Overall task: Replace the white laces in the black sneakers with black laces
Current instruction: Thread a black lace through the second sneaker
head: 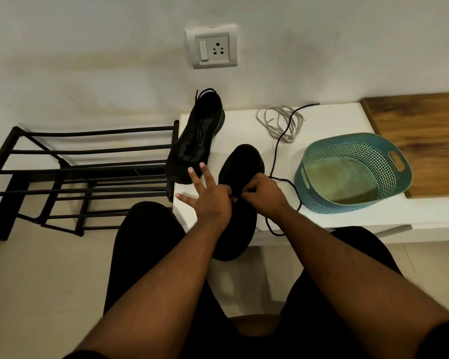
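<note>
Dimly and warmly lit, with a yellowish cast over the wall [88, 47] in the upper frame. Soft, blotchy shadows across that wall; a dark shadow under the ledge [347, 218] at lower right. No hard glare anywhere. Black sneakers [197, 136] crushed to near silhouette, detail lost. Strongly bowed by wide-angle distortion toward the edges. Slightly soft and smeared throughout, forearms [347, 268] at bottom least sharp.

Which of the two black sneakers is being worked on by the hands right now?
The near sneaker, overhanging the white table's front edge. Both hands meet on it; the far sneaker by the wall lies untouched.
</note>
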`<state>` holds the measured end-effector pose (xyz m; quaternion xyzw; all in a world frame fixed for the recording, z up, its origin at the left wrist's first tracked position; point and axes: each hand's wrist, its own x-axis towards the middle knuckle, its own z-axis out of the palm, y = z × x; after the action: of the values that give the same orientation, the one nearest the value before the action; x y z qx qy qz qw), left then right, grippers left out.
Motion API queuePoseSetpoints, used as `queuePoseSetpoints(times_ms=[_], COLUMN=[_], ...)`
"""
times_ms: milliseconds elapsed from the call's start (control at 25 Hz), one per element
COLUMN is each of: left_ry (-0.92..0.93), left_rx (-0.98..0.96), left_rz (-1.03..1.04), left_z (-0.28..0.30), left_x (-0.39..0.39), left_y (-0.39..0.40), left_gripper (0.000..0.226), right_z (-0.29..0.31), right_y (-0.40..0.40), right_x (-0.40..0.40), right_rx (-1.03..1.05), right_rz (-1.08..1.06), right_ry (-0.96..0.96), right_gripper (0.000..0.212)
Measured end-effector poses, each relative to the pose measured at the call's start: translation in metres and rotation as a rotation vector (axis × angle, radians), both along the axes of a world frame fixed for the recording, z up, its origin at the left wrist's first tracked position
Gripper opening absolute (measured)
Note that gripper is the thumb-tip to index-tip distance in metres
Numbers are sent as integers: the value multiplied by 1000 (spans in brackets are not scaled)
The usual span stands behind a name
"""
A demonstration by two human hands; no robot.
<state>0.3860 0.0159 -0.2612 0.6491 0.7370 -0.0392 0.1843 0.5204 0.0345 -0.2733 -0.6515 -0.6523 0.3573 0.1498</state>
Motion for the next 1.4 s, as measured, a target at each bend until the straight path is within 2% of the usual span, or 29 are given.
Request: queuePoseSetpoints(times_ms=[160, 360, 520, 680, 960, 1120, 1280, 1400], left_ry=[-230, -379, -532, -671, -763, -793, -769, -702], left_rx=[10, 100, 86, 73, 67, 49, 54, 65], left_rz=[183, 304, 484, 561, 583, 608, 603, 575], left_z=[-6, -10, -4, 3, 5, 6, 6, 3], left_x=[-2, 9, 20, 22, 21, 20, 21, 23], left_y=[0, -16, -26, -28, -32, -32, -32, -31], left_gripper=[6, 8, 8, 9, 9, 12, 11, 14], right_z=[2, 0, 3, 12, 38, 42, 35, 32], right_y=[-6, -6, -4, 3, 16, 18, 10, 5], right_x=[-2, 8, 15, 25, 33, 19, 17, 24], right_rx=[14, 41, 48, 49, 62, 62, 103, 127], right_rz=[-35, 77, 163, 282, 437, 552, 452, 485], right_ry=[60, -30, -12, -34, -102, -204, -152, -245], right_gripper=[7, 14, 17, 16, 19, 20, 14, 17])
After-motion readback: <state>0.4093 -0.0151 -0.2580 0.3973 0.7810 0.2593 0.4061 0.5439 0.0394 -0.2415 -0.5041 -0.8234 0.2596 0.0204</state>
